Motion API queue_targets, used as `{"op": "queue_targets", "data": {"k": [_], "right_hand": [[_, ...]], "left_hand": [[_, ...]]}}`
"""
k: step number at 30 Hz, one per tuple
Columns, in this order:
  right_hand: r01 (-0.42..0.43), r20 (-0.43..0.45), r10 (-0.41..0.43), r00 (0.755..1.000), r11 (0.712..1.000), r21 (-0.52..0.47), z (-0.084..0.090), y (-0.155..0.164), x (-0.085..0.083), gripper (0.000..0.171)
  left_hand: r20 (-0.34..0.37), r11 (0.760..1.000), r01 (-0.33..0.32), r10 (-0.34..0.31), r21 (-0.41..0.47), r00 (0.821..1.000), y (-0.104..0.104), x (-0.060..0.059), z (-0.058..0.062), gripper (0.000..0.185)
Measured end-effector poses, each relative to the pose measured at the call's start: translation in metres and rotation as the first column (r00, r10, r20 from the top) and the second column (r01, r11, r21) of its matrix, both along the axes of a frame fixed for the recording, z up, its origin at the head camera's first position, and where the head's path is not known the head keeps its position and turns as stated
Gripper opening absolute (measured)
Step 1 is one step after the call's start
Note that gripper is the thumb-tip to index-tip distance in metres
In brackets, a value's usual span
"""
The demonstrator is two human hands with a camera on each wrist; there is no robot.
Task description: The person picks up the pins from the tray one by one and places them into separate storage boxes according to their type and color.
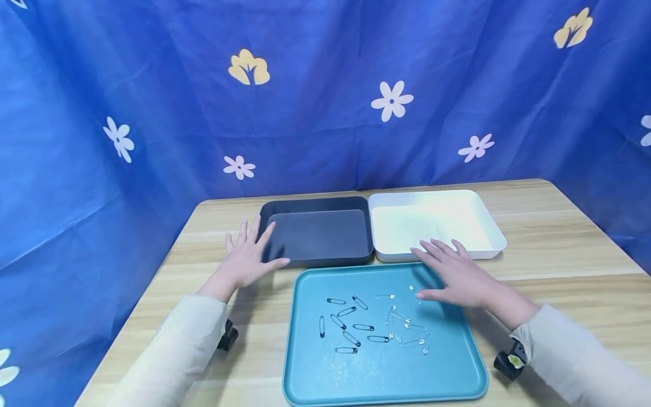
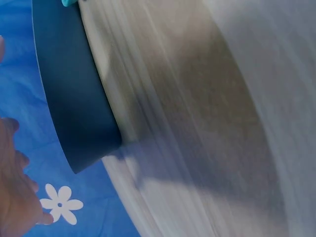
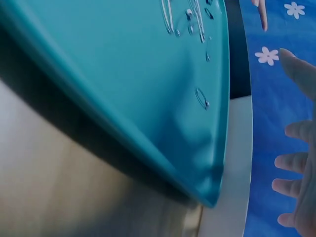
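My left hand (image 1: 246, 257) is spread above the table by the near left corner of the black tray (image 1: 317, 234), fingers straight and holding nothing. Over the far right part of the teal tray (image 1: 386, 379) and the front rim of the white tray (image 1: 432, 220) hovers my right hand (image 1: 460, 277), its fingers extended too. On the teal tray lie several black safety pins (image 1: 363, 327) to the left and several silver-white safety pins (image 1: 415, 327) to the right. One silver pin (image 3: 202, 98) lies apart near the tray's edge in the right wrist view.
All three trays stand on a wooden table (image 1: 549, 237), the black and white ones side by side behind the teal one. A blue curtain (image 1: 315, 113) with flower prints hangs behind the table. Each wrist carries a small dark camera (image 1: 508, 364) under its sleeve.
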State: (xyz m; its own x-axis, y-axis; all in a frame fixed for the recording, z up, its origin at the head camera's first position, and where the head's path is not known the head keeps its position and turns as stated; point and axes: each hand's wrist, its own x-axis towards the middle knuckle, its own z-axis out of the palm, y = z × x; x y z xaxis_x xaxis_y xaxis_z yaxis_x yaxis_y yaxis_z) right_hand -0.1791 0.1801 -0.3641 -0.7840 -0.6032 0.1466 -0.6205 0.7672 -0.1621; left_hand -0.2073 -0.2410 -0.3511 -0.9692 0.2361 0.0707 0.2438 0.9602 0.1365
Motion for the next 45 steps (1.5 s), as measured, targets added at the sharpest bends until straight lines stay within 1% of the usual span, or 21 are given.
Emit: {"op": "queue_targets", "data": {"k": [5, 11, 15, 19, 24, 30, 35, 39, 42, 45], "right_hand": [[-0.033, 0.000, 0.033, 0.999, 0.999, -0.016, -0.003, -0.003, 0.005, 0.082], [-0.084, -0.031, 0.083, 0.996, 0.996, -0.041, -0.008, -0.006, 0.008, 0.079], [-0.084, -0.028, 0.082, 0.996, 0.994, -0.067, -0.011, -0.007, 0.011, 0.076], [-0.056, 0.033, 0.059, 0.998, 0.995, -0.085, -0.012, -0.009, 0.013, 0.073], [-0.026, 0.112, 0.038, 0.993, 0.995, -0.100, -0.014, -0.011, 0.013, 0.066], [-0.011, 0.182, 0.032, 0.983, 0.994, -0.112, -0.018, -0.012, 0.012, 0.056], [0.025, 0.243, 0.005, 0.970, 0.992, -0.122, -0.020, -0.015, 0.010, 0.047], [0.087, 0.291, -0.043, 0.956, 0.986, -0.139, -0.022, -0.019, 0.009, 0.039], [0.155, 0.338, -0.088, 0.937, 0.972, -0.177, -0.023, -0.022, 0.008, 0.029], [0.211, 0.363, -0.125, 0.924, 0.955, -0.208, -0.024, -0.024, 0.006, 0.020]], "left_hand": [[0.008, 1.000, 0.006, -0.006, 0.001, 1.000, -0.002, -0.006, -0.003, 0.091], [0.013, 1.000, 0.004, -0.004, 0.004, 1.000, -0.004, -0.011, -0.005, 0.091], [0.024, 1.000, -0.002, 0.002, 0.002, 1.000, -0.007, -0.014, -0.006, 0.090], [0.049, 1.000, -0.007, 0.006, 0.008, 0.999, -0.009, -0.017, -0.008, 0.090], [0.079, 1.000, -0.007, 0.005, 0.020, 0.997, -0.010, -0.018, -0.009, 0.090], [0.109, 0.999, -0.014, 0.009, 0.049, 0.994, -0.012, -0.021, -0.009, 0.088], [0.142, 0.998, -0.033, 0.024, 0.062, 0.990, -0.014, -0.024, -0.011, 0.089], [0.160, 0.997, -0.038, 0.027, 0.067, 0.987, -0.014, -0.027, -0.012, 0.089], [0.161, 0.997, -0.039, 0.028, 0.064, 0.987, -0.014, -0.028, -0.012, 0.089], [0.161, 0.997, -0.040, 0.030, 0.060, 0.987, -0.014, -0.029, -0.013, 0.089]]}}
